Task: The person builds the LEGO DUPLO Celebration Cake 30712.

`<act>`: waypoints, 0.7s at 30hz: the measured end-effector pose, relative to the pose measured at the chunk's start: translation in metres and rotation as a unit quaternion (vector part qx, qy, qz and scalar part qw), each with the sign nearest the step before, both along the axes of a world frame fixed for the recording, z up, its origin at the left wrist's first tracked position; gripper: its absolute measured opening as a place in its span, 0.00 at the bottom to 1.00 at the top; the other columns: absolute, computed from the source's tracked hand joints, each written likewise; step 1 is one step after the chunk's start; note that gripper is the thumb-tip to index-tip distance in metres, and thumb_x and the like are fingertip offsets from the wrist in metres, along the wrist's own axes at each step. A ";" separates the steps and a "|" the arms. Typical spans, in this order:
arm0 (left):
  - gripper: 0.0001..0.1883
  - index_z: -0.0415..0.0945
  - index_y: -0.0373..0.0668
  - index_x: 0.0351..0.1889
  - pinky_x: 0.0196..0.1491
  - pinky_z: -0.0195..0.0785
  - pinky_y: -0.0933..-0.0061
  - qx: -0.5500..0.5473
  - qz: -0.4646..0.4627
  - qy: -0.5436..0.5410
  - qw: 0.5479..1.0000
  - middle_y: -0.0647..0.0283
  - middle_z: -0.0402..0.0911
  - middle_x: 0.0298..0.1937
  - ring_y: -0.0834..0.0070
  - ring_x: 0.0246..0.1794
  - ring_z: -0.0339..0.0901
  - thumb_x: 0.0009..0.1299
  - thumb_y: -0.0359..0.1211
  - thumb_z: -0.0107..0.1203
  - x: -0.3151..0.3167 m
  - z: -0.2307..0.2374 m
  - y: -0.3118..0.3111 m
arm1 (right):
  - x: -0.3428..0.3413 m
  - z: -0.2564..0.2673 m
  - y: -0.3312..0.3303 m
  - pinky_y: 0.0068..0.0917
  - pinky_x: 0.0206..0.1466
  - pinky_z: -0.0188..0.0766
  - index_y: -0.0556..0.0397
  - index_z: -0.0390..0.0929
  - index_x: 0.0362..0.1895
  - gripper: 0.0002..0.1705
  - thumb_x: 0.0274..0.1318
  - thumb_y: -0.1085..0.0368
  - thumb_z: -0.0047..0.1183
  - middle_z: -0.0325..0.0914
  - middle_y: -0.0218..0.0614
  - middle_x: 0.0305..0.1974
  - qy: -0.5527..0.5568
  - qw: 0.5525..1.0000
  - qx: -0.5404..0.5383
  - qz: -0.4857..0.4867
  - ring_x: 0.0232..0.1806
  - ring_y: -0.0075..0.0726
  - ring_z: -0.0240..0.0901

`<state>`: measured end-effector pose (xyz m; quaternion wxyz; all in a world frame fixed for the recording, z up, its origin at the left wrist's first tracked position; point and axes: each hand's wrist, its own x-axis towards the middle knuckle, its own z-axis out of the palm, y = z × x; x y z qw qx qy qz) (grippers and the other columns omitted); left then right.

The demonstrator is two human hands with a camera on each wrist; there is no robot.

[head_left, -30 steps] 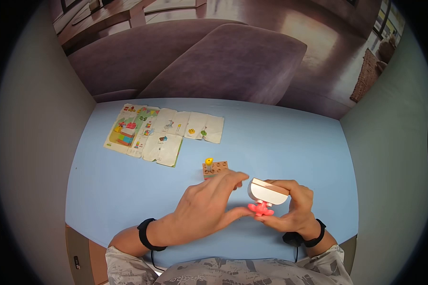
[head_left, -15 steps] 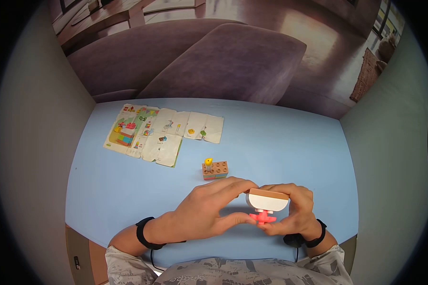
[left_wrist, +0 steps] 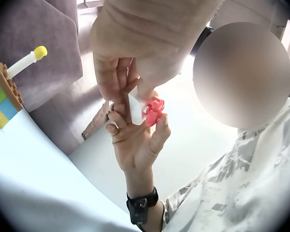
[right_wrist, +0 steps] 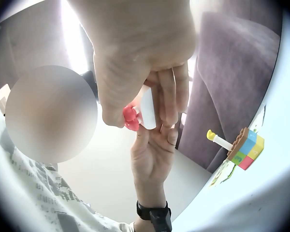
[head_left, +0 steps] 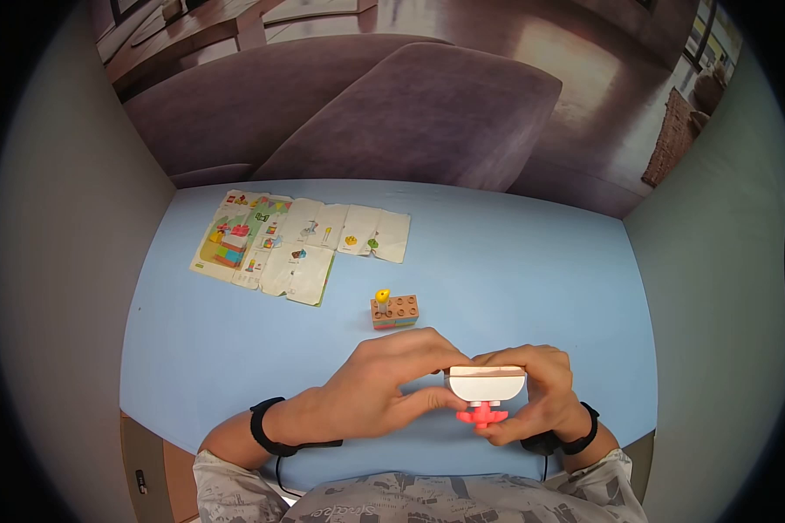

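Both hands hold up a toy brick assembly in front of the body. It has a white brick point(head_left: 487, 389) with a rounded side turned down, a brown layer point(head_left: 488, 371) along its flat top, and a pink flower-like piece point(head_left: 482, 415) below, at the white studs. My left hand point(head_left: 391, 383) pinches the left end between thumb and fingers. On the other end, my right hand point(head_left: 536, 392) grips with fingers along the brown layer and thumb by the pink piece. Beyond the hands, a brown-topped block of coloured bricks point(head_left: 396, 312) stands on the table, carrying a white candle with a yellow flame point(head_left: 383, 298).
An unfolded paper instruction sheet point(head_left: 296, 248) lies on the light blue table point(head_left: 515, 261), behind and left of the candle block. Grey side walls point(head_left: 715, 288) flank the table. Each wrist wears a black strap point(head_left: 266, 427).
My left hand has moved from beside the white brick to pinch its left end. The assembly has come slightly nearer the body and turned level. The candle block shows more fully.
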<state>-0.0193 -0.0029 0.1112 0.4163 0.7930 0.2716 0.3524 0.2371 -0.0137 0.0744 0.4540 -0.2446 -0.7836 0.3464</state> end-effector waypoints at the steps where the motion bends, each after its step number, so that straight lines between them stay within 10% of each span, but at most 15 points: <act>1: 0.19 0.86 0.36 0.56 0.47 0.79 0.67 0.005 0.001 -0.007 1.000 0.57 0.88 0.46 0.64 0.44 0.86 0.67 0.30 0.74 0.000 0.000 -0.001 | -0.001 0.001 0.000 0.30 0.47 0.87 0.58 0.81 0.53 0.36 0.40 0.58 0.84 0.92 0.43 0.46 0.002 1.000 -0.001 0.003 0.43 0.39 0.92; 21: 0.18 0.89 0.35 0.50 0.40 0.78 0.70 0.031 0.022 -0.006 0.999 0.57 0.89 0.40 0.67 0.36 0.87 0.64 0.31 0.77 0.000 -0.001 -0.010 | 0.002 0.004 0.000 0.30 0.46 0.87 0.58 0.82 0.52 0.35 0.40 0.58 0.84 0.92 0.42 0.46 -0.001 0.999 -0.004 0.032 0.42 0.39 0.92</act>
